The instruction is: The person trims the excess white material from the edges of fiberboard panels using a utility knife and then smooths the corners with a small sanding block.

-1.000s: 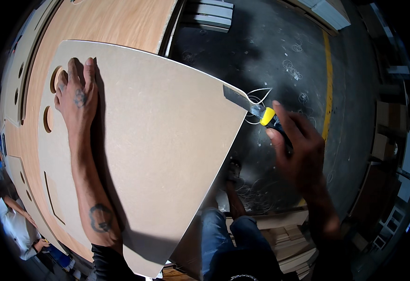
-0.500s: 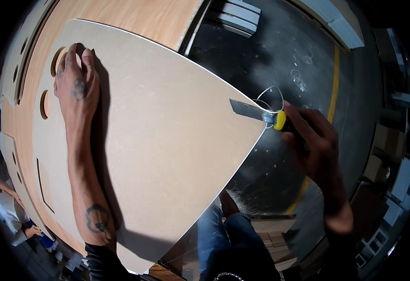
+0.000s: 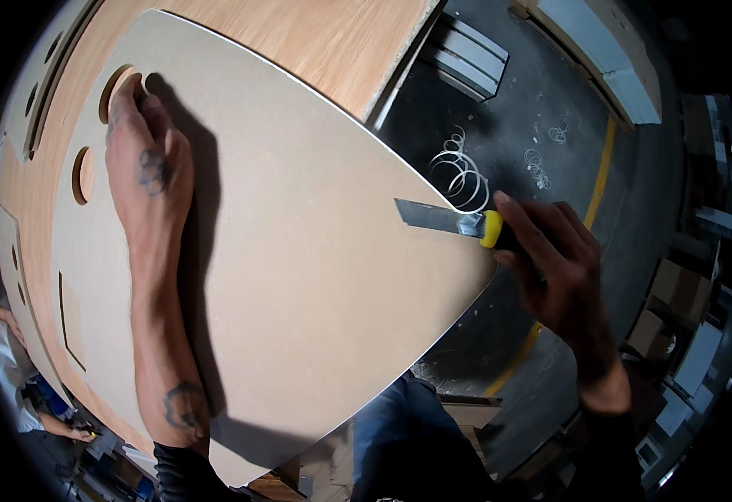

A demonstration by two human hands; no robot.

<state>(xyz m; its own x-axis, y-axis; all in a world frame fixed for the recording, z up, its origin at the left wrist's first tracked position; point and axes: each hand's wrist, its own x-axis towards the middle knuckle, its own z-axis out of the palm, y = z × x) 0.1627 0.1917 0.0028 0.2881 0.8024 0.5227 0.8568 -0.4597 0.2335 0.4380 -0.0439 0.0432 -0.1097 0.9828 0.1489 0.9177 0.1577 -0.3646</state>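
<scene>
A large beige board panel with a thin white edge lies across the work table. My left hand presses on it at the far left, its fingers curled into a round hole near the panel's edge, the fingertips hidden. In my right hand is a utility knife with a yellow collar and a long extended blade. That blade lies over the panel's right edge, its tip pointing left. Curled thin white trimmings hang at the edge, just beyond the blade.
The wooden table top shows beyond the panel. On the dark floor lie more white curls near a yellow line. Stacked boards stand far right, cartons at right. Another person works at lower left.
The knife has slid along the panel's edge, away from me and slightly left. The white curl beside it has grown into several loops. My left fingers have curled further into the hole.
</scene>
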